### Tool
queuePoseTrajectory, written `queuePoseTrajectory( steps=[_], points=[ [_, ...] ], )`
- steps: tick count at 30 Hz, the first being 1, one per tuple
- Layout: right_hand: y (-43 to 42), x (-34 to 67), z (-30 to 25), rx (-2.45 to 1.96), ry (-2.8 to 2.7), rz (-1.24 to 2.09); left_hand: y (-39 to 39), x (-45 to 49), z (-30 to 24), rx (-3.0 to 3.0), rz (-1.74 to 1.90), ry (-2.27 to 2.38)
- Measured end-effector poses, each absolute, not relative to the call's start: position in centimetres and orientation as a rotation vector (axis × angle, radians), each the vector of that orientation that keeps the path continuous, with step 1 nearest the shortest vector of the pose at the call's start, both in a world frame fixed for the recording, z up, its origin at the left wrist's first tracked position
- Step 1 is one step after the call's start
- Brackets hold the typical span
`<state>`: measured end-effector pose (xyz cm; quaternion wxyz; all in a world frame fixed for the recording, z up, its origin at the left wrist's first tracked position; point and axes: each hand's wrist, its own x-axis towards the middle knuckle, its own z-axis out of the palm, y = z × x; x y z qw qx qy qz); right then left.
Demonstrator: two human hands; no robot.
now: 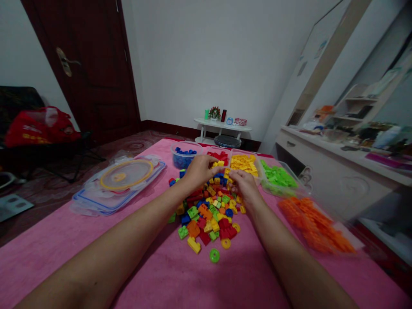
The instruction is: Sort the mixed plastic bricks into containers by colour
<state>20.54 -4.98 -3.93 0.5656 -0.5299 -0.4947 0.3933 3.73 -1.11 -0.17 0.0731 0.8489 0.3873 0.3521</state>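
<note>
A heap of mixed toy building bricks in red, yellow, green, blue and orange lies on the pink cloth. Over its far side, my left hand pinches a yellow building brick between thumb and fingers. My right hand is just to the right, its fingers closed at another yellow building brick; the fingers hide part of it. Behind the hands stand a round tub of blue bricks, a container of red bricks and one of yellow bricks.
To the right are a clear box of green bricks and a box of orange bricks. Stacked container lids lie at the left of the pink cloth. A green wheel-like ring lies near the heap's front.
</note>
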Motion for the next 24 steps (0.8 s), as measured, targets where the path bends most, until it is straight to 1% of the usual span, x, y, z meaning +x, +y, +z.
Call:
queuePoseTrajectory(
  steps=[2,3,6,10,12,18,24],
  points=[
    [-5.5,19.7,-3.3,-1.031,-0.956,1.216,-1.6,4.0,0.3,2.543,1.196,1.065],
    [-5.7,19.3,-2.9,-0.941,-0.886,1.32,-1.9,4.1,0.5,2.562,1.202,1.025],
    [-6.3,18.6,-2.1,-0.796,-0.768,1.514,-2.8,4.5,0.7,2.681,1.075,0.97],
    [-6.5,18.5,-1.7,-0.756,-0.725,1.615,-3.3,4.6,0.8,2.776,0.932,0.975],
    [-6.6,18.5,-1.7,-0.74,-0.679,1.645,-3.5,4.6,0.9,2.753,0.957,1.014],
    [-7.1,18.0,-1.4,-0.726,-0.526,1.736,-3.8,4.7,1.2,2.645,1.19,1.031],
    [-6.9,17.7,-1.5,-0.773,-0.462,1.735,-3.4,5.0,0.5,2.747,1.102,0.886]
  ],
)
